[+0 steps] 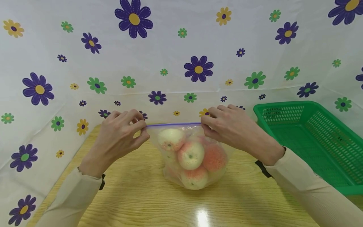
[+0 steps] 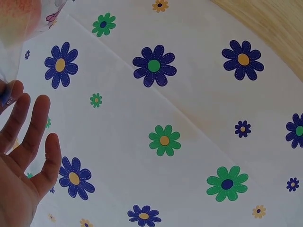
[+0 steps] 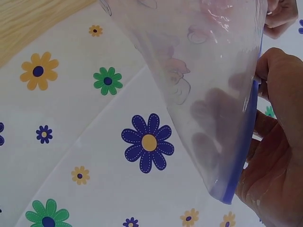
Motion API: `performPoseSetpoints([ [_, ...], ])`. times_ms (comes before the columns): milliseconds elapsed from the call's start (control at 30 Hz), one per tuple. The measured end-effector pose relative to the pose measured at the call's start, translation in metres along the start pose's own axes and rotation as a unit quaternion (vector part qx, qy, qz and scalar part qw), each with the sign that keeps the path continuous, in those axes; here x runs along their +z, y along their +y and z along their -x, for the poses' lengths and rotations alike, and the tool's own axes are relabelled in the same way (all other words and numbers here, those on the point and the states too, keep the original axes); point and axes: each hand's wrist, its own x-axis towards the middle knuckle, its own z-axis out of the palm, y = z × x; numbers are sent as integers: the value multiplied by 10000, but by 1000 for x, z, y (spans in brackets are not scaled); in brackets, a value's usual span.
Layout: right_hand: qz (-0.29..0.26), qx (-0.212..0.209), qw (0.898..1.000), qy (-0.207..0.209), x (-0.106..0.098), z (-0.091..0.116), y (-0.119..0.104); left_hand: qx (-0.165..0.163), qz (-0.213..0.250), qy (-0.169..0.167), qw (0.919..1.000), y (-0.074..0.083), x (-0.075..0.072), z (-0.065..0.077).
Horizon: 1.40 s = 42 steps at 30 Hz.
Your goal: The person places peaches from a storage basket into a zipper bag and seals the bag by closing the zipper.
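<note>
A clear zip bag (image 1: pixel 158 148) with a blue-purple zip strip (image 1: pixel 173 125) stands on the table, holding several pale peaches (image 1: pixel 191 155) with red blush. My left hand (image 1: pixel 122 132) pinches the bag's top left corner between thumb and forefinger; in the left wrist view its other fingers (image 2: pixel 34 132) are spread. Along the top edge, towards the right, my right hand (image 1: pixel 227 126) pinches the zip strip. The right wrist view shows the thumb at the blue strip (image 3: pixel 244 142), with fingers seen through the clear plastic. Beyond this hand the bag's right corner sticks out.
A green plastic basket (image 1: pixel 306 132) with mesh sides stands on the right of the wooden table (image 1: pixel 136 195). Behind and to the left hangs a white sheet (image 1: pixel 158 50) printed with purple, green and yellow flowers.
</note>
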Motion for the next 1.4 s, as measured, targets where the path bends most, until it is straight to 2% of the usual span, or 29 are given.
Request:
performPoseSetpoints([
  [667,101,34,9999,-16,-1,4,0,-32,-29,-50,10000,1,-1,2],
  [967,130,153,9996,-205,-3,5,0,-49,-25,-88,9999,1,-1,2],
  [1400,188,142,9996,-145,-4,7,1,-106,-7,-50,9999,1,-1,3],
])
